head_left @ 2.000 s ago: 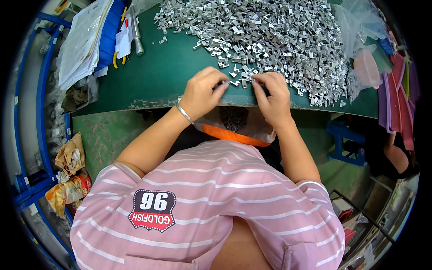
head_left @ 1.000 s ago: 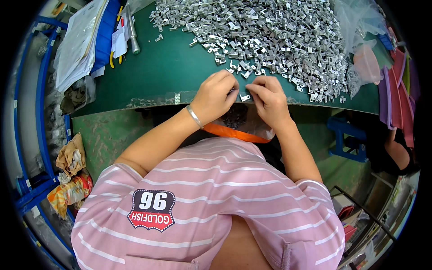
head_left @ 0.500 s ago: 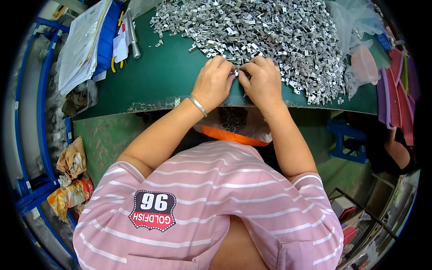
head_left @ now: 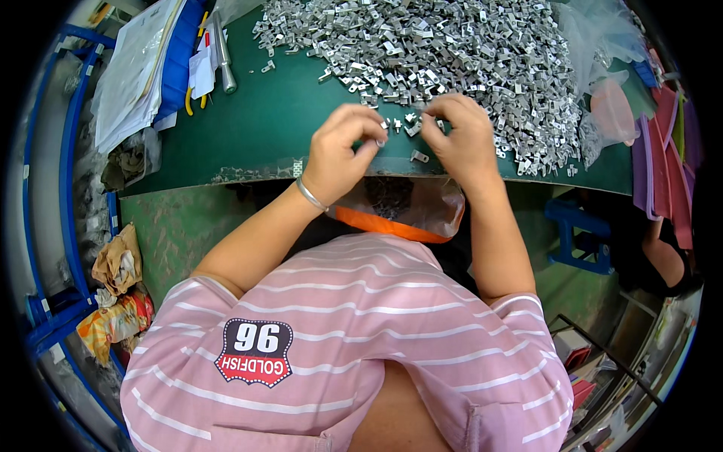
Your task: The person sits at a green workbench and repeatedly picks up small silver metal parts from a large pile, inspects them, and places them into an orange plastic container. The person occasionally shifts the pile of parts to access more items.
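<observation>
at the near edge of the heap of small metal brackets [head_left: 452, 45] on the green table [head_left: 263, 120], the left hand [head_left: 343, 151] pinches one small bracket [head_left: 382, 141]. the right hand [head_left: 461, 139], just beside it, has its fingers curled over a few loose brackets [head_left: 410, 126]; whether it grips one i cannot tell. a clear plastic bag [head_left: 403, 203] hangs below the table edge under both hands.

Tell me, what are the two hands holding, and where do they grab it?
The left hand pinches a small silver metal piece by its edge at the fingers. The right hand seems to pinch another; too small to tell.
</observation>
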